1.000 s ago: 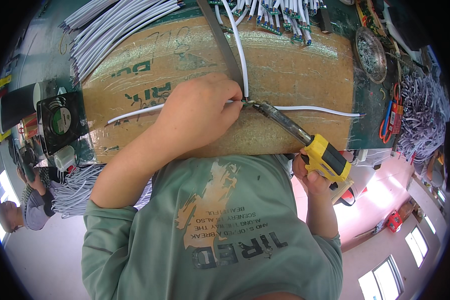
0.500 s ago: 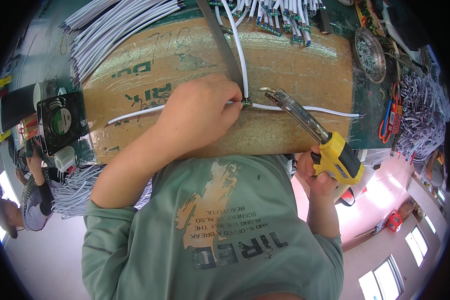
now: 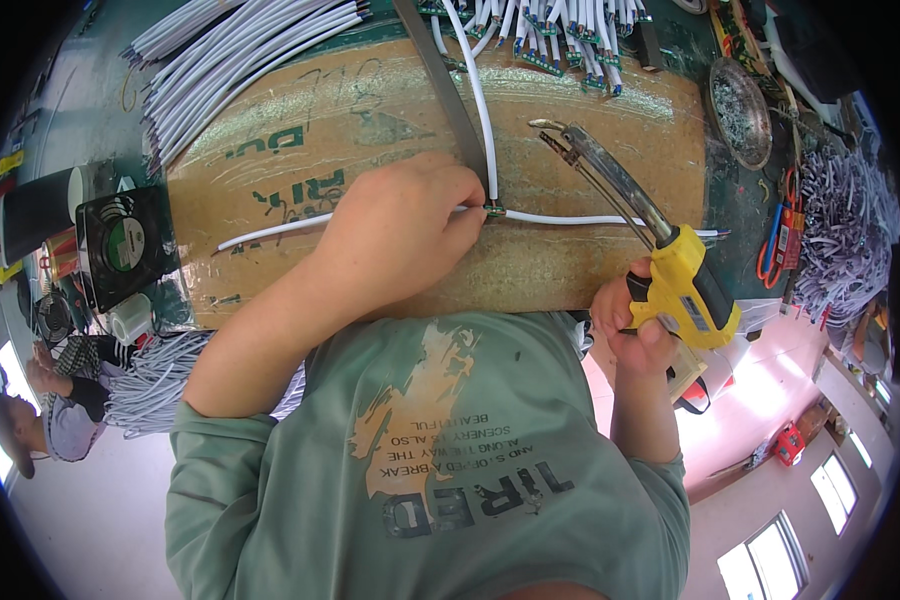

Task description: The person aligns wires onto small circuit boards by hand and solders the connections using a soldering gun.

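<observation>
Over the cardboard-covered middle of the bench, my left hand [image 3: 400, 225] is closed in a pinch on a white cable [image 3: 275, 231], close to a small green circuit board [image 3: 494, 211]. Other white cables meet at this board: one runs off to the right and another white cable [image 3: 483, 110] comes down from the far edge. A flat dark metal bar [image 3: 442, 85] reaches to the same spot. At the right, my right hand [image 3: 632, 325] grips a yellow and black soldering gun [image 3: 692, 295]. Its tip is raised beyond the board, apart from it.
Bundled white cables [image 3: 235, 70] lie at the far left; several cables with green boards [image 3: 570, 40] lie at the far edge. A metal dish [image 3: 740, 112], red-handled pliers [image 3: 785, 235] and a cable heap [image 3: 845, 230] are right. A black fan [image 3: 120, 245] and a co-worker [image 3: 55, 410] are left.
The soldering gun in my right hand has moved up and slightly right, its tip farther from the board. My left hand has hardly moved. The co-worker's arms have shifted.
</observation>
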Available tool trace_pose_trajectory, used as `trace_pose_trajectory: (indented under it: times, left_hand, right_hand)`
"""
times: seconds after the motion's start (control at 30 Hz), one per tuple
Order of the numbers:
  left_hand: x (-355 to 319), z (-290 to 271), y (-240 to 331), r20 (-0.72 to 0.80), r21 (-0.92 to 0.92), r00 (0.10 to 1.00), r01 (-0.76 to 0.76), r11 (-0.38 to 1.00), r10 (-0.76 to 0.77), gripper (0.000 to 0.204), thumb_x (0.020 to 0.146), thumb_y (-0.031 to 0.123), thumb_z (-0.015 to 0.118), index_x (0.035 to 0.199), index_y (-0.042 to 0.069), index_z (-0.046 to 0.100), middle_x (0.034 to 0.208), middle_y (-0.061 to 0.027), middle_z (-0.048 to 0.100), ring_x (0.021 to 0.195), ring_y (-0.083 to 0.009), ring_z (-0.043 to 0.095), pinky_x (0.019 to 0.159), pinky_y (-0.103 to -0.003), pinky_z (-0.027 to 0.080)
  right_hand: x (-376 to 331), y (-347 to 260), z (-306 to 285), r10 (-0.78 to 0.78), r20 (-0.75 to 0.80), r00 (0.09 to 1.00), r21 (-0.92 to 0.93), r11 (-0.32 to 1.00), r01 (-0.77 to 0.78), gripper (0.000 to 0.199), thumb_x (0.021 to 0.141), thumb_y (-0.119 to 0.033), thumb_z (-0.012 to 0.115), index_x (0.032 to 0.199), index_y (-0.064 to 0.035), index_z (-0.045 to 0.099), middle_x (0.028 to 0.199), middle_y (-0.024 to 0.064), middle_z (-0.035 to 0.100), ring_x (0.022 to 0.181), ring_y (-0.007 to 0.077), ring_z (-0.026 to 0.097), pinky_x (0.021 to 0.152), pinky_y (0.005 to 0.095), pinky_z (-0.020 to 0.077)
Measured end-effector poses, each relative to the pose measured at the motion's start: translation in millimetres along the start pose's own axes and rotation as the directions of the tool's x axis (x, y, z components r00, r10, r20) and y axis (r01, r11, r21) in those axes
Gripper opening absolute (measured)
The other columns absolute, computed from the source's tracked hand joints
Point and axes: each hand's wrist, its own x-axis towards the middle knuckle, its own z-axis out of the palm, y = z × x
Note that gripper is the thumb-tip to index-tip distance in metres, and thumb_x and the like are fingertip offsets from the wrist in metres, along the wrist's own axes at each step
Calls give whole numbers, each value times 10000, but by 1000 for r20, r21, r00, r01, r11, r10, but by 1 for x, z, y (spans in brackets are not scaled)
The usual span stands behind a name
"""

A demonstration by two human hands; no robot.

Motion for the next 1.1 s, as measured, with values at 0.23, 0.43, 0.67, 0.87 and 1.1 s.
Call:
trace_pose_trajectory:
  times: [0.23,0.43,0.67,0.87,1.1]
  left_hand:
    - [-1,1,-1,-8,2,1000,-4,1000,4,113,845,133,688,906,39,699,895,-133,675,824,-340,670,726,-407,528]
    - [-2,2,-1,-15,9,1000,-11,1000,11,113,848,137,694,907,41,694,891,-128,672,817,-336,668,716,-410,524]
    - [-4,1,0,-33,10,999,-13,1000,13,131,850,129,692,962,61,688,921,-125,676,832,-337,671,725,-417,524]
    - [-10,3,3,-127,313,977,-124,942,170,370,760,98,726,1128,131,692,960,-91,667,808,-298,660,685,-385,523]
    - [1,-8,3,-290,505,777,-372,779,559,484,671,36,760,1146,116,716,1064,-100,684,762,-259,627,640,-354,508]
  right_hand:
    - [3,2,0,-9,-17,1000,-3,1000,9,716,859,-422,759,1364,-6,468,719,17,516,591,145,496,554,306,416]
    - [3,3,1,-18,-15,1000,-27,999,17,725,852,-417,769,1365,-5,466,723,21,524,595,148,504,555,304,417]
    - [4,3,-1,-28,-4,1000,-9,1000,28,728,859,-416,771,1382,-12,466,720,15,521,601,149,507,560,306,426]
    - [4,5,-1,-59,-4,998,-5,998,59,730,870,-431,763,1397,-23,464,719,8,516,606,143,509,567,305,429]
    - [-2,5,-2,-137,-35,990,30,990,138,671,883,-438,733,1373,-58,476,717,8,510,579,150,497,560,306,415]
